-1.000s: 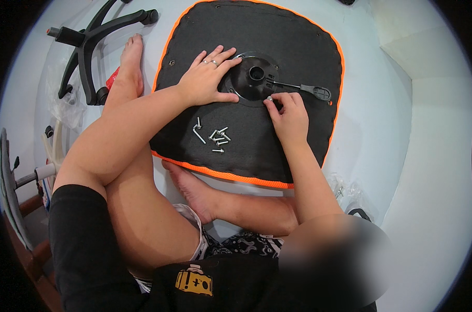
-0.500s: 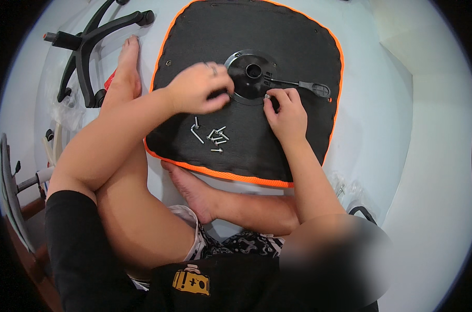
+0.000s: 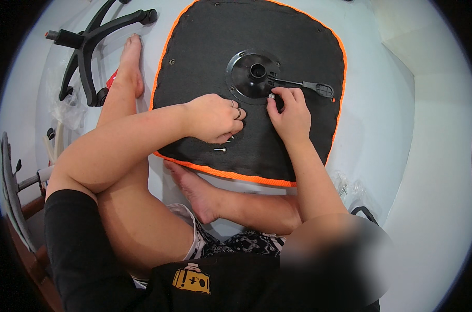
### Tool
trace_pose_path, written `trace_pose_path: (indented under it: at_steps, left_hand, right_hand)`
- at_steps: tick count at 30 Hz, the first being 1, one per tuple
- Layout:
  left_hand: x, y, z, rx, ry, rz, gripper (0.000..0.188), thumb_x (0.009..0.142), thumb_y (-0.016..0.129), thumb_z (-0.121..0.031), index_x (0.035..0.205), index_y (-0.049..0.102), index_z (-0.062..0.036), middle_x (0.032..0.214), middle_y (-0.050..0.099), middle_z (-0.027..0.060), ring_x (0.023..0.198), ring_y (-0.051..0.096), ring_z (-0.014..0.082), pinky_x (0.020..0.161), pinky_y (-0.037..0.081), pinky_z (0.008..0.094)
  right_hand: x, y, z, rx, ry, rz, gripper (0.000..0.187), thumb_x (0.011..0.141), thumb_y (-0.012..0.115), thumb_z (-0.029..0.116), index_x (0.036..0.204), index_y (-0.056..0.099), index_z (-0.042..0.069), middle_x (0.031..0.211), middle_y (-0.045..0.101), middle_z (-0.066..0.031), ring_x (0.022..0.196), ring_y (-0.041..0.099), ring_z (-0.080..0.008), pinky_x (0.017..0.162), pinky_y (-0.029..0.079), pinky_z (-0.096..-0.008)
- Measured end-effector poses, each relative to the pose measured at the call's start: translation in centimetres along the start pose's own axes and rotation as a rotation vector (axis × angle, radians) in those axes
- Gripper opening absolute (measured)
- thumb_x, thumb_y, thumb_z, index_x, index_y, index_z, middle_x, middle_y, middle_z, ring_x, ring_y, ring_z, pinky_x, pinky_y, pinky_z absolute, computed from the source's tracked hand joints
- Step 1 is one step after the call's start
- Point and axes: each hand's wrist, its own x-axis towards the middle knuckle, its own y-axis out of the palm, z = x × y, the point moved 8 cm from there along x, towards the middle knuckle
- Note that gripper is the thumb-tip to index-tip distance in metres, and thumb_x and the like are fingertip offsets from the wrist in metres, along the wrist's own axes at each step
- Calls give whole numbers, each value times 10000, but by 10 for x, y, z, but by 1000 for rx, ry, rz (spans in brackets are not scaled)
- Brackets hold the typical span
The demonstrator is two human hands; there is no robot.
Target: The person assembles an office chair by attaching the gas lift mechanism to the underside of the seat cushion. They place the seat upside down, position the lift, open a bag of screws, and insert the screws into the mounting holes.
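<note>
1. While the person sits on the pale floor [image 3: 381, 130] with legs folded, a black seat cushion with orange piping [image 3: 205, 57] lies upside down in front of them, flat on the floor.
2. A round black mounting plate [image 3: 246, 78] sits at the middle of the cushion's underside, with a black lever [image 3: 311, 86] running out from it toward the person's right.
3. Right hand [image 3: 289, 112]: fingers curled, thumb and forefinger pinched on a small silver bolt [image 3: 271, 96] at the lower right rim of the plate. The hand rests on the cushion just below the lever.
4. Left hand [image 3: 212, 117]: loosely closed, knuckles up, rings on two fingers, lying on the cushion below and left of the plate. Cannot tell whether it holds anything; the palm side is hidden.
5. Loose screws [image 3: 220, 149] lie on the cushion directly under the left hand, one fully visible, others partly covered by the fingers.
6. The hands are near each other but apart, both at the lower edge of the plate.
7. A black star-shaped chair base [image 3: 93, 39] lies on the floor at far left, beside the person's left foot [image 3: 131, 60]. The right foot [image 3: 192, 184] is tucked against the near edge of the cushion.
8. Clear plastic wrapping [image 3: 64, 106] lies by the chair base.
</note>
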Motion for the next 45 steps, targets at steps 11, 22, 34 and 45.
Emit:
trace_pose_path:
  at_steps: [11, 22, 34, 45]
  left_hand:
    - [-9, -3, 20, -153, -136, 65, 230, 739, 705, -293, 903, 609, -164, 893, 568, 50, 767, 639, 264, 668, 518, 410]
    - [-3, 2, 7, -173, -37, 8, 194, 734, 731, -264, 855, 635, -147, 899, 577, 33, 844, 625, 234, 675, 520, 385]
    - [-19, -42, 73, -22, -426, -325, 162, 804, 701, -202, 948, 663, -139, 884, 658, 50, 811, 651, 261, 703, 522, 385]
    - [-17, -38, 72, -56, -465, -313, 150, 821, 696, -209, 951, 684, -135, 905, 676, 42, 816, 660, 256, 716, 526, 369]
  right_hand:
    - [-1, 1, 2, 16, -13, 12, 143, 798, 692, 161, 914, 639, 98, 912, 577, -69, 722, 641, -255, 603, 521, -360]
    - [-1, 1, -1, -9, 3, 13, 194, 780, 725, 208, 926, 644, 110, 912, 581, -63, 720, 643, -256, 605, 526, -358]
    - [-1, 0, 0, 46, -22, -25, 156, 788, 705, 194, 885, 626, 100, 888, 571, -63, 695, 635, -244, 588, 514, -356]
    - [-2, 1, -2, 41, -15, -24, 162, 780, 705, 190, 886, 626, 97, 892, 573, -63, 687, 631, -244, 586, 509, -351]
